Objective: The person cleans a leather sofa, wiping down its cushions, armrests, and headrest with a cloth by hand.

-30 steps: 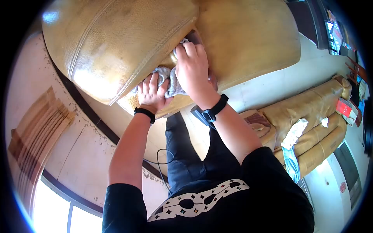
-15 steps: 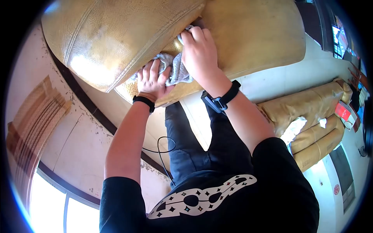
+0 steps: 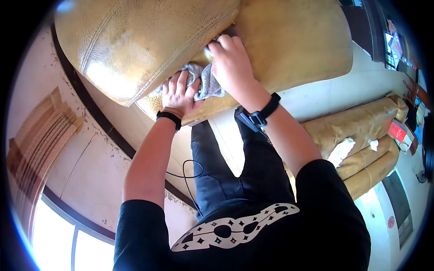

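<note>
A bunched grey cloth [image 3: 209,85] lies in the crease of a tan leather sofa, between the seat [image 3: 294,40] and a bulging padded part [image 3: 149,40]. My left hand [image 3: 181,94] presses on the cloth's left part, its bent fingers a little apart and gripping the fabric. Further up the crease is my right hand [image 3: 233,63], with curled fingers closed on the cloth's upper end. Its fingertips are partly hidden in the gap. A black band [image 3: 169,119] circles my left wrist, and a black strapped device [image 3: 257,118] is on my right.
A second tan sofa [image 3: 352,117] stands to the right, with white paper [image 3: 342,151] and a red-and-white box [image 3: 398,131] on it. A thin black cable [image 3: 186,176] loops beside my leg. The wall [image 3: 77,153] at left has peeling paint, with a window [image 3: 54,226] below.
My right hand has shifted slightly down along the crease, its fingers more curled. My left hand stays on the cloth. The view has moved a little.
</note>
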`<state>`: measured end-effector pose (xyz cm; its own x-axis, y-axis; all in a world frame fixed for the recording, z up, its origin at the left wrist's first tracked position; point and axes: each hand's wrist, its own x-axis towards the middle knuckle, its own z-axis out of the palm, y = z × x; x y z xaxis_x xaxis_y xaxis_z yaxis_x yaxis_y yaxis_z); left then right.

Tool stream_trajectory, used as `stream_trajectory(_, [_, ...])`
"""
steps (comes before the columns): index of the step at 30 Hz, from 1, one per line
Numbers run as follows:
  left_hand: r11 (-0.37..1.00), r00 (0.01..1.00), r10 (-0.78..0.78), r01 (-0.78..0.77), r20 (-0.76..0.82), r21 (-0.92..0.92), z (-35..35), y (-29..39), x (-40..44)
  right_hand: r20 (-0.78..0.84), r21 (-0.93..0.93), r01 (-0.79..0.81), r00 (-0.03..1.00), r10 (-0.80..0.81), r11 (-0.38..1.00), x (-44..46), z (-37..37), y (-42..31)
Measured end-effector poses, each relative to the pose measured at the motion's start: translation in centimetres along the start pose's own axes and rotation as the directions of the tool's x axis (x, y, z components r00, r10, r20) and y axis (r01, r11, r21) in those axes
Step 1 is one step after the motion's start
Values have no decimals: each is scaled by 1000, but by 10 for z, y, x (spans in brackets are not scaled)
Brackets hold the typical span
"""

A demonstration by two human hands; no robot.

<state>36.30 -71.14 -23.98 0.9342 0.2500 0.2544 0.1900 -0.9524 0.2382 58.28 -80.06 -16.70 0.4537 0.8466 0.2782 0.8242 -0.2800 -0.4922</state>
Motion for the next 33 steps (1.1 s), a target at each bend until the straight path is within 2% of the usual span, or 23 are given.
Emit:
stream_trajectory(2, [1000,1000,0,0,5,15,2,0,4,67,-93,20,998,-14,995,-2,13,-1])
stream_trajectory(6, [1000,1000,5,-5,11,-2,-4,2,3,90,-112,130,989,-120,985,-21,2,-4])
stream_trajectory(10, [1000,1000,3,-4,11,7,-5,2,5,173,71,9,985,-21,997,-46,-10,-7])
stream_trajectory(13, [1000,1000,21,-21,-22,-7,-4,1,8,101,220,-63,994,41,974,-37,-28,7])
stream_trajectory(15, [1000,999,14,-14,-32,-14,-3,2,6,-49,171,-135,988,146,976,-19,-35,13])
stream_trajectory(17, [1000,1000,-3,3,-14,-16,-3,1,4,-166,102,-77,982,93,992,3,-16,21])
stream_trajectory(20, [1000,1000,-1,1,-7,-7,-3,1,4,-159,-39,-81,984,74,996,1,6,30])
stream_trajectory(26, [1000,1000,-10,10,11,1,-4,0,5,14,-39,-137,990,138,990,-56,-15,25])
stream_trajectory(29, [1000,1000,-2,2,1,22,-2,1,2,-13,-10,-149,989,149,989,-77,-13,25])
stream_trajectory(32, [999,1000,13,-12,-18,41,1,0,3,-133,42,-123,983,127,992,-67,-4,29])
stream_trajectory(33, [999,1000,25,-25,-8,31,-1,-1,4,-125,42,-145,981,149,988,-65,-4,28])
